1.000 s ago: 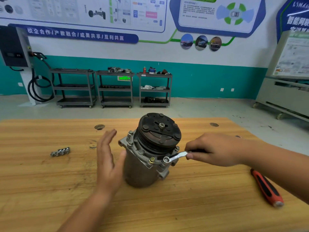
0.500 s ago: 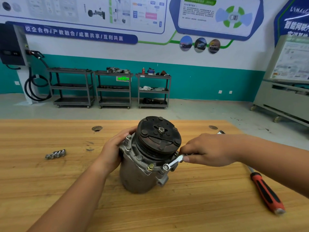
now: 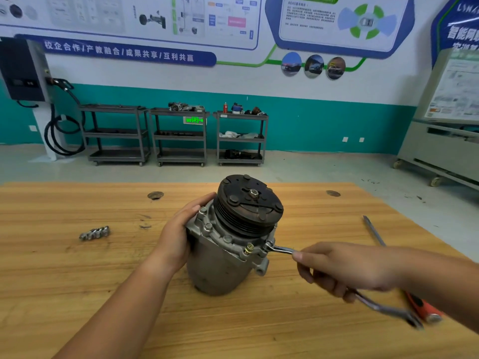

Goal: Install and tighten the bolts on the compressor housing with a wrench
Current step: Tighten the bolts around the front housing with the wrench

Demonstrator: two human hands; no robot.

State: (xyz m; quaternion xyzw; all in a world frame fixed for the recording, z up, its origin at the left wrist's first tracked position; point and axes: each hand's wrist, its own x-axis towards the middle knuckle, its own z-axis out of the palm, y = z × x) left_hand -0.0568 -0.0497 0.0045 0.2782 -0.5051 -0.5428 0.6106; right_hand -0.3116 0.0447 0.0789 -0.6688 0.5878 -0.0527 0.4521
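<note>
A grey compressor [image 3: 223, 263] with a black pulley on top stands tilted on the wooden table [image 3: 77, 294]. Several bolts sit in its flange, one brass-coloured bolt [image 3: 249, 248] at the front. My left hand [image 3: 178, 234] grips the housing's left side. My right hand [image 3: 344, 268] grips a silver wrench [image 3: 281, 249] whose ring end sits on a flange bolt at the right. The wrench's open-jaw end sticks out behind the hand, low at the right.
A small cluster of loose bolts [image 3: 94, 233] lies on the table to the left. A screwdriver with a red handle [image 3: 420, 305] lies at the right, its shaft pointing away. Two round holes mark the table's far part. Carts stand by the far wall.
My left hand went from open beside the housing to gripping it. My right hand swung the wrench handle toward me, and the compressor tilted.
</note>
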